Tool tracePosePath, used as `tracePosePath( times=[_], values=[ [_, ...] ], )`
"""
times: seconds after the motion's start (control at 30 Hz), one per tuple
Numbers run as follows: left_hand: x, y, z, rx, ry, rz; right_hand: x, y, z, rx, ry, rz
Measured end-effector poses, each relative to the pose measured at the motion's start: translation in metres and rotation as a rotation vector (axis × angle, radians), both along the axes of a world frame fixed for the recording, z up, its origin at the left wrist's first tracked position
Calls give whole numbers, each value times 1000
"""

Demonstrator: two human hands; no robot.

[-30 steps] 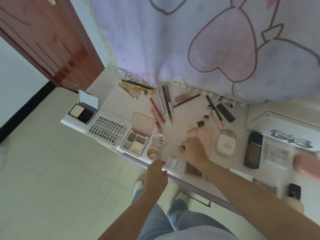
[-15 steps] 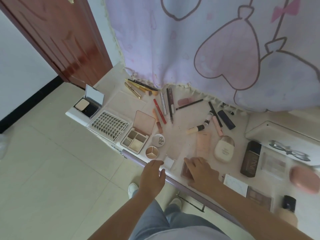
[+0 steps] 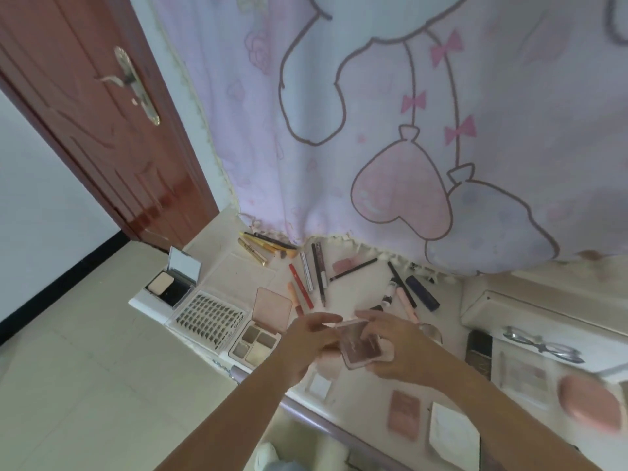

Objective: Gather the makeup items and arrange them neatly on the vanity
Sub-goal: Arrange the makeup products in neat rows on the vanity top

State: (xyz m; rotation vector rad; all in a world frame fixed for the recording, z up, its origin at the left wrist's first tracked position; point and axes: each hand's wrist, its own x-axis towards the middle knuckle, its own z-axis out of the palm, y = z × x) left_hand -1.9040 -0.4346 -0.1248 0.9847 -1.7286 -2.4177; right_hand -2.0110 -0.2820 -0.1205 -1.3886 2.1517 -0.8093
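A small pink blush compact (image 3: 361, 346) is lifted above the vanity top (image 3: 353, 290), held between both hands. The right hand (image 3: 396, 348) grips it from the right side and below, fingers curled round its edge; the left hand (image 3: 307, 341) pinches its left edge, though motion blur hides the exact finger placing. Just left of the hands sits an open eyeshadow palette (image 3: 258, 336) with its pink lid raised, and beside that a tray of false lashes (image 3: 210, 317) and an open powder compact (image 3: 173, 283) with a mirror. Behind the hands lie pencils and tubes — a red lip pencil (image 3: 300, 288), a black eyeliner pencil (image 3: 353, 268), gold mascara tubes (image 3: 255, 251) — near the hem of a pink printed curtain (image 3: 390, 130). A dark foundation bottle (image 3: 479, 351) stands to the right.
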Motion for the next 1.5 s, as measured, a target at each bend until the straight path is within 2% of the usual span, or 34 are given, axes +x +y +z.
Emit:
tracePosePath(
  times=[0.07,0.2,0.3,0.47,0.7,1.07,1.5],
  values=[
    [-10,-4,10,25,67,2,-8,2,13,-74,7,-71],
    [-29,-4,38,53,264,-157,-16,2,42,-262,-192,-282],
    [-41,1,61,15,344,-318,-22,4,61,-313,-136,-348],
    [-48,-1,76,-104,408,-416,-27,12,81,-321,-52,-341],
    [-41,-3,73,-69,458,-387,-18,12,77,-321,13,-364],
    [-15,-10,33,24,309,-307,-6,-3,52,-130,-30,-294],
    [4,-11,3,95,194,-292,12,-12,30,-21,-108,-250]
  ],
)
